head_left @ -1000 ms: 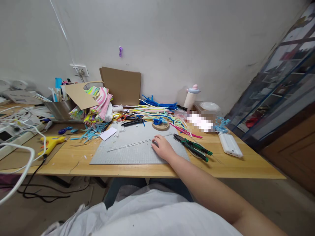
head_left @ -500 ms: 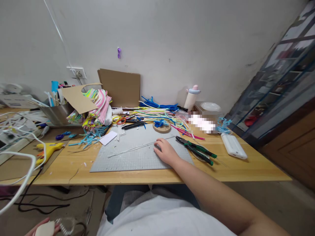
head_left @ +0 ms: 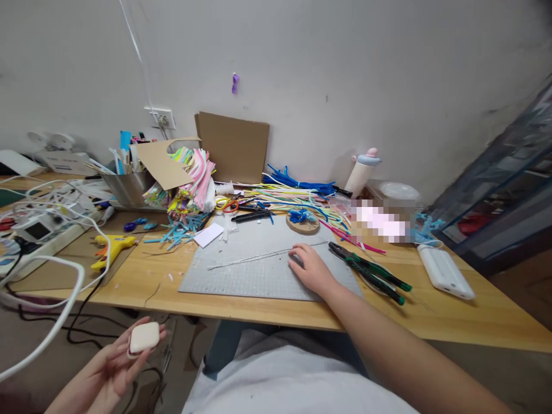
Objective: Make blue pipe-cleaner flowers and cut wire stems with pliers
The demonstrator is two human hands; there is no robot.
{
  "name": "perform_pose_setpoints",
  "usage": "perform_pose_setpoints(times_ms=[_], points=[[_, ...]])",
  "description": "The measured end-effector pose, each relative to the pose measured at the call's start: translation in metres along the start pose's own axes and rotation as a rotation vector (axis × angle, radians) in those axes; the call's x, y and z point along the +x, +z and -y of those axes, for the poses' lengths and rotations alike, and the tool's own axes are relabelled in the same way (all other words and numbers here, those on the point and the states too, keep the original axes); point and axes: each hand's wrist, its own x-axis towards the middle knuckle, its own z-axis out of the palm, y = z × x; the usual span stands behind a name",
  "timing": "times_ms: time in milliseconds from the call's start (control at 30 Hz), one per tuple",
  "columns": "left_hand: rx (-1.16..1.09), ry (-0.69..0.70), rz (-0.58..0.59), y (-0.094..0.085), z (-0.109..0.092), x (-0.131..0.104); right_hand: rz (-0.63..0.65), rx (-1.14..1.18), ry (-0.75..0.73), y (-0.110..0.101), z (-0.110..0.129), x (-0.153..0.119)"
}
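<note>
My left hand is below the front edge of the table at the lower left, its fingers wrapped round a small cream case with rounded corners. On the grey cutting mat rests my right hand, palm down with fingers loosely bent and apart. Its fingertips touch or lie just beside thin silver wires, which stretch across the mat; whether they press on them I cannot tell. Right of that hand lie green-and-black pliers. Behind it is a round wooden slice carrying blue fuzzy pieces.
Coloured pipe cleaners are heaped behind the mat. At left are a yellow glue gun, looping white cables and a metal cup. A white power bank and a bottle stand or lie at right.
My left hand has come up and into view with the cream case. The whole scene has shifted right as the camera turned left. My right hand stays at the wires.
</note>
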Motion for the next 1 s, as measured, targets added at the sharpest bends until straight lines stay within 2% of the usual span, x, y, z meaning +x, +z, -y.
perform_pose_setpoints(times_ms=[67, 333, 533, 600, 733, 833, 933, 1000], points=[[0.022, 0.024, 0.022, 0.007, 0.0, -0.003, 0.001, -0.003, 0.002, 0.0, 0.0, 0.0], [-0.049, 0.049, -0.013, 0.023, -0.009, -0.008, 0.011, 0.01, 0.002, -0.001, 0.003, 0.001], [-0.07, 0.151, -0.046, 0.05, -0.024, -0.013, 0.024, 0.019, 0.019, -0.003, 0.004, 0.0], [-0.06, 0.197, -0.016, 0.057, -0.029, -0.01, 0.031, 0.02, 0.025, -0.004, 0.005, 0.0], [-0.029, 0.199, 0.025, 0.06, -0.039, 0.004, 0.044, 0.024, 0.04, -0.005, 0.005, 0.0], [0.06, 0.275, 0.018, 0.062, -0.046, 0.014, 0.052, 0.029, 0.052, -0.005, 0.005, 0.001], [0.135, 0.344, 0.033, 0.073, -0.05, 0.017, 0.062, 0.036, 0.058, -0.005, 0.006, 0.002], [0.078, 0.31, -0.008, 0.083, -0.052, 0.015, 0.069, 0.043, 0.068, -0.006, 0.006, 0.003]])
